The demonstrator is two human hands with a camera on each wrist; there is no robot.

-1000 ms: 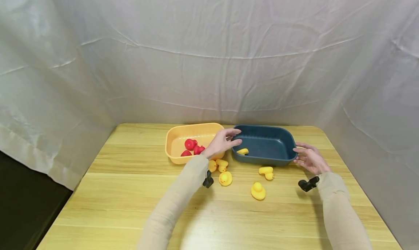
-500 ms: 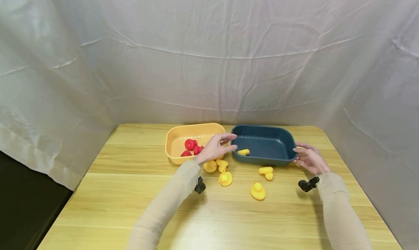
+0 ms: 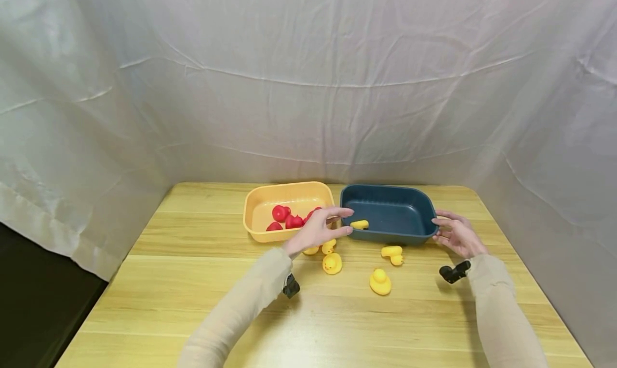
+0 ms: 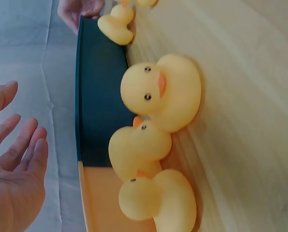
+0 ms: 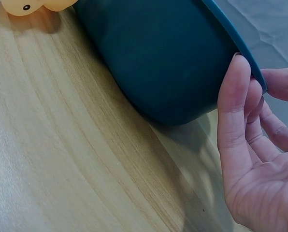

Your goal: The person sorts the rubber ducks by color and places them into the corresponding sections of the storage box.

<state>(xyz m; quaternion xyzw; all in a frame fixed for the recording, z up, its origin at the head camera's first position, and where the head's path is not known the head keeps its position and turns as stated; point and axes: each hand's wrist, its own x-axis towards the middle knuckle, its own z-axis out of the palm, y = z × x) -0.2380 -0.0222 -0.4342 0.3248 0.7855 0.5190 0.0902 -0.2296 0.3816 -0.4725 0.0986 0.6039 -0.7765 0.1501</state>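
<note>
In the head view my left hand (image 3: 315,231) hovers over the gap between the orange bin (image 3: 249,231) and the dark blue bin (image 3: 419,196). Its thumb and fingers are spread apart with nothing between them, as the left wrist view also shows. My right hand (image 3: 458,237) holds the right end of the blue bin at its rim. One yellow rubber duck (image 3: 359,224) lies inside the blue bin at the near left, partly hidden by the wall. Several red round toys (image 3: 279,213) lie in the orange bin, some behind my left hand.
On the wooden table (image 3: 193,282), several rubber ducks lie before the bins: a sitting duck (image 3: 380,282), a tipped duck (image 3: 392,253) and another duck (image 3: 332,263) among them. Two more are partly under my left hand. A pale curtain (image 3: 308,116) hangs behind.
My left hand has drawn back from over the blue bin, leftward and slightly nearer me. More red toys in the orange bin now show. My right hand and both bins stay in place.
</note>
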